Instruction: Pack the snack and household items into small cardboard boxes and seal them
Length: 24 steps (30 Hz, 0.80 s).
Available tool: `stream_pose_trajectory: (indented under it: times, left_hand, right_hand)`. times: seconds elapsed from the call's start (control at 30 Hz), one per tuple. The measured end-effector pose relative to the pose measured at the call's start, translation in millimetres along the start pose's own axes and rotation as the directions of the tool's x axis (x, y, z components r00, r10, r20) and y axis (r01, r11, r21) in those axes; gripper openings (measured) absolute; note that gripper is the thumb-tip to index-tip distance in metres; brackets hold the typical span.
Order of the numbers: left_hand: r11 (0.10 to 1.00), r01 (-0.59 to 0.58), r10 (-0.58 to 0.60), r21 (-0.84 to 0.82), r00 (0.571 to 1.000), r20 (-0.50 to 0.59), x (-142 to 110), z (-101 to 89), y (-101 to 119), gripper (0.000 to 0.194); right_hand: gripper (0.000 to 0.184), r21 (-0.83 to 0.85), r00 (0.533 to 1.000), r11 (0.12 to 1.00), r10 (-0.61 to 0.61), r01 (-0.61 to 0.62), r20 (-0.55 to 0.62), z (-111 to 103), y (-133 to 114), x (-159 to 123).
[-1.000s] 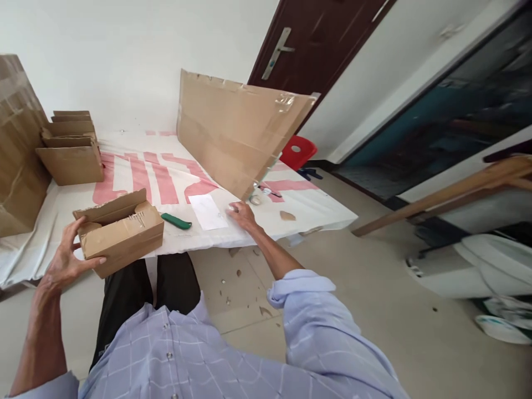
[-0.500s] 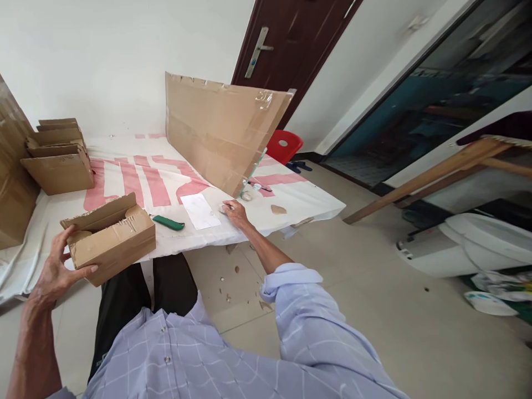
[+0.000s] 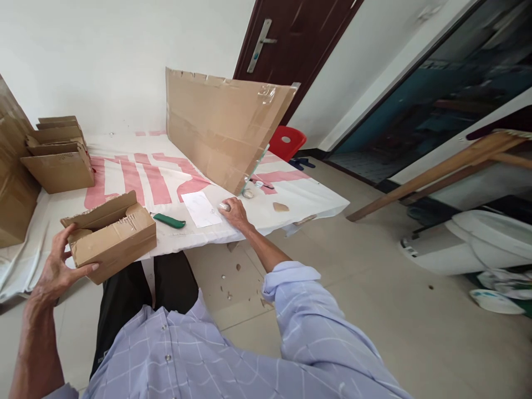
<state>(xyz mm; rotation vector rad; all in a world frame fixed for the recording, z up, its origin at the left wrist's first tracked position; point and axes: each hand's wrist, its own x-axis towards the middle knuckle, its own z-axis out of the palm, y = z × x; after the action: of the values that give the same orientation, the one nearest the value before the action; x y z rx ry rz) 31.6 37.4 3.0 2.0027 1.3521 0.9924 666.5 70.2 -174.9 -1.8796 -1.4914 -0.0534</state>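
"While the left hand [image 3: 57, 267] grips the carton [image 3: 120, 252] by one end, what's the right hand [image 3: 235, 214] doing?"

"Curled on a small shiny thing [image 3: 225, 206]. Carton's between hands: probably light, stiffish, crushable; take lower walls."

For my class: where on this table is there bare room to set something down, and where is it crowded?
Bare cloth lies between the small cartons and the slanting cardboard panel, behind the green tool; a smaller patch lies right of the tan scrap, toward the table's corner. The near edge is crowded: open box, white paper, right hand.
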Motion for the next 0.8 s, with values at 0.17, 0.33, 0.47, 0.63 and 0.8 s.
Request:
stream_pose_trajectory:
  times: [0.17, 0.33, 0.47, 0.63, 0.8]
  left_hand:
    - [1.0, -0.011, 0.011, 0.005, 1.0, -0.009, 0.7, 0.5, -3.9, 0.12]
    - [1.0, -0.003, 0.003, 0.005, 1.0, -0.005, 0.7, 0.4, -2.5, 0.12]
    - [1.0, 0.006, -0.006, 0.013, 1.0, 0.003, 0.8, -0.1, -1.6, 0.124]
    - [1.0, -0.003, 0.003, 0.023, 1.0, 0.007, 0.7, -1.6, -2.5, 0.121]
    - [1.0, -0.007, 0.007, 0.024, 1.0, 0.009, 0.9, -1.3, -3.3, 0.121]
  right_hand:
    - [0.027, -0.04, 1.0, 0.999, -0.016, 0.016, 0.002, 0.6, -3.0, -3.2]
    - [0.029, -0.063, 1.0, 0.998, -0.03, 0.03, 0.0, 0.3, -3.4, -3.6]
    - [0.03, -0.077, 0.999, 0.996, -0.047, 0.048, 0.005, -1.2, -1.8, -5.2]
    - [0.037, -0.111, 0.999, 0.993, -0.037, 0.037, -0.005, -10.0, 5.7, -10.5]
    - [0.041, -0.153, 1.0, 0.988, 0.007, -0.009, -0.008, -16.3, 11.9, -14.8]
